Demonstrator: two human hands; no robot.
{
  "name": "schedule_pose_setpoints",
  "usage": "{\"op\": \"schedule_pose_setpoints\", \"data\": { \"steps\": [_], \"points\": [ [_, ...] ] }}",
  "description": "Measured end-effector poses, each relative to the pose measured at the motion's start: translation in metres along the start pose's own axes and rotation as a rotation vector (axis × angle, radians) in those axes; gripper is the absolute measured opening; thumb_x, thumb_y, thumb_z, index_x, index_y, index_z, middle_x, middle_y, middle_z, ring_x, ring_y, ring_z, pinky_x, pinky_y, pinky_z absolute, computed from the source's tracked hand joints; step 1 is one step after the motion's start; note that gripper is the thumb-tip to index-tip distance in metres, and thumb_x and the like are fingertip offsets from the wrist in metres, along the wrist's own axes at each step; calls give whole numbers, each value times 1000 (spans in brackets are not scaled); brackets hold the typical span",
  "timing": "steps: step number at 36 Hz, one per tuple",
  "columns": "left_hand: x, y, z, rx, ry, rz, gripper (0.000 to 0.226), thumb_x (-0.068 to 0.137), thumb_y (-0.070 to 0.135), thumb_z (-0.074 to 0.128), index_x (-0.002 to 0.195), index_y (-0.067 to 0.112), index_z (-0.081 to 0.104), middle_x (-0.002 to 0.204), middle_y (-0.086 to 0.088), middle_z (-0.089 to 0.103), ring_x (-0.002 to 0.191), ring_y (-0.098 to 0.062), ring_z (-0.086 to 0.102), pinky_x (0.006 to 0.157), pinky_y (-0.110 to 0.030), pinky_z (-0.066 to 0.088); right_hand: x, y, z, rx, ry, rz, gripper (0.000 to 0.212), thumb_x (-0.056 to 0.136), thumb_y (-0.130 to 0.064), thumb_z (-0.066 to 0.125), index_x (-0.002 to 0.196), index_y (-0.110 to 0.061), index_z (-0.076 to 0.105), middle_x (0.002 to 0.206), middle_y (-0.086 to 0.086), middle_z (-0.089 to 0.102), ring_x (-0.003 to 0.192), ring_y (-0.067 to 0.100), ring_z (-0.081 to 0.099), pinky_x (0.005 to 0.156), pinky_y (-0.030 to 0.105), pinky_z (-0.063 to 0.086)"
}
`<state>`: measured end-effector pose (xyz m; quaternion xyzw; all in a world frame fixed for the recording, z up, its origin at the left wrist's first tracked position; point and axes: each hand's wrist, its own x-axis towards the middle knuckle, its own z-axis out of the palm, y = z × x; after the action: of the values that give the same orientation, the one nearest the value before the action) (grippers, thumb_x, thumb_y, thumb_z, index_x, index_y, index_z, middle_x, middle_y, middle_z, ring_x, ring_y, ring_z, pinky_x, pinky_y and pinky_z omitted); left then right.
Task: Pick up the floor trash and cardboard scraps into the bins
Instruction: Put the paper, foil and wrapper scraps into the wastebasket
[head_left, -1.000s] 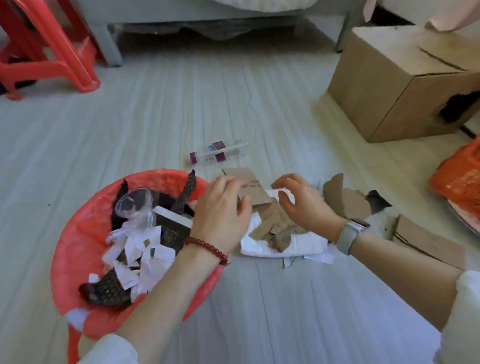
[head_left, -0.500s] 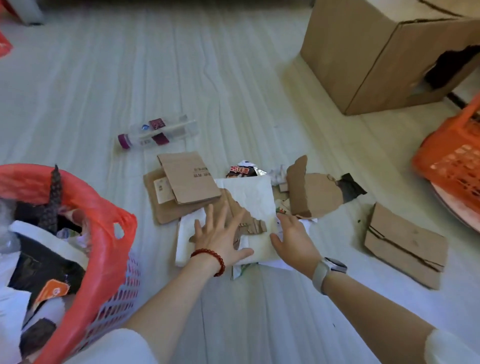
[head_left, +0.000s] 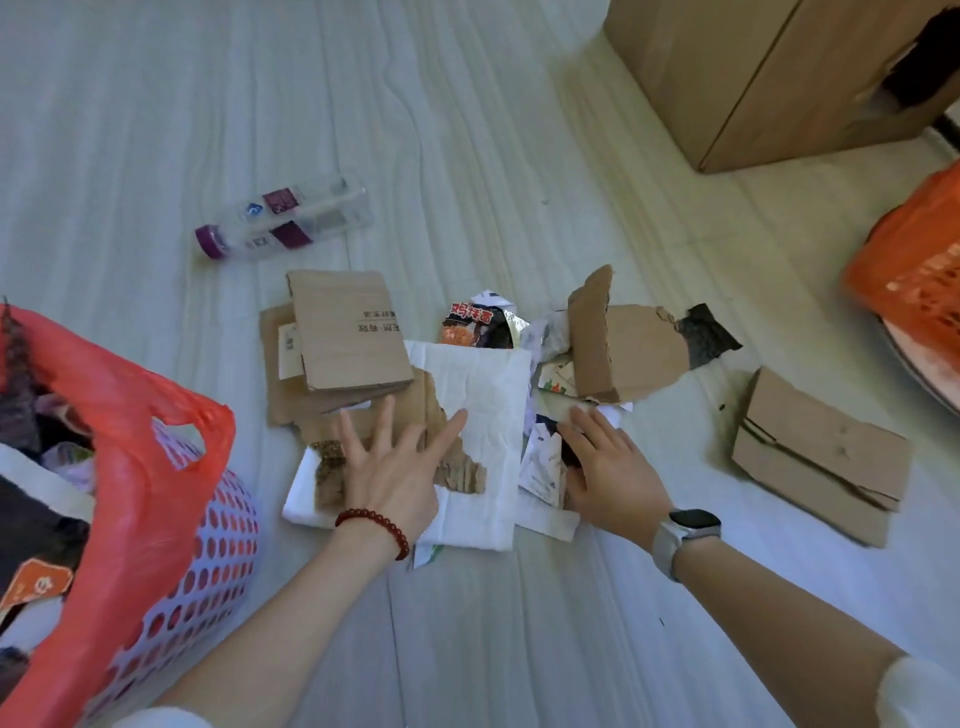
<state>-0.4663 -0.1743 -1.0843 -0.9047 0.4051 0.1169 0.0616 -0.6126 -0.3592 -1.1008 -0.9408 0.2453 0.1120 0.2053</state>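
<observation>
Nearest on the left, the white perforated bin (head_left: 208, 582) with its red bag liner (head_left: 119, 415) sits packed with paper and dark scraps. Just beside it, the left hand (head_left: 392, 467), red bead bracelet (head_left: 376, 522) at the wrist, lies flat with fingers spread and straight, pressing a torn cardboard scrap (head_left: 457, 473) onto a white paper sheet (head_left: 483, 395); nothing gripped. The right hand (head_left: 610, 467), watch (head_left: 688, 530) on the wrist, rests palm-down with fingers extended on a printed paper piece (head_left: 540, 462) just beside that sheet, also gripping nothing. Further out, a folded cardboard piece (head_left: 348, 327) with print lies over another brown scrap, a crumpled snack wrapper (head_left: 467, 322) behind the sheet, and a torn cardboard flap (head_left: 618, 343) to the right. Well apart on the right lies a flattened cardboard piece (head_left: 821, 457). Beyond, a clear plastic bottle (head_left: 285, 218) with a purple cap lies on its side. Far right, an orange basket (head_left: 914, 270); far back, a large cardboard box (head_left: 769, 73). All the scraps lie on the floor (head_left: 519, 623), outside the bins.
</observation>
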Motion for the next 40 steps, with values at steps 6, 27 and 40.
{"op": "schedule_pose_setpoints", "data": {
  "steps": [6, 27, 40],
  "points": [
    [-22, -13, 0, -135, -168, -36, 72, 71, 66, 8, 134, 40, 31, 142, -3, 27, 141, -31, 6, 111, -57, 13, -3, -39, -3, 104, 31, 134, 63, 86, -60, 28, 124, -17, 53, 132, 1, 50, 128, 22, 37, 102, 36, 29],
    [-38, -36, -1, -175, -10, -188, 45, 87, 45, 40, 109, 13, 63, 126, -5, 54, 128, -24, 38, 109, -53, 20, -30, -41, -92, 795, 239, 136, 11, 91, -11, 52, 94, -21, 54, 86, -11, 59, 78, 4, 57, 69, 13, 47],
    [-43, 20, -46, -1565, -269, -345, 89, 76, 1, 71, 145, 21, 18, 134, -2, 44, 113, -18, 47, 87, -29, 42, -53, -6, -91, 1145, 194, 444, 35, 92, -14, 54, 126, -11, 45, 111, 8, 60, 88, 22, 60, 71, 34, 50]
  ]
}}
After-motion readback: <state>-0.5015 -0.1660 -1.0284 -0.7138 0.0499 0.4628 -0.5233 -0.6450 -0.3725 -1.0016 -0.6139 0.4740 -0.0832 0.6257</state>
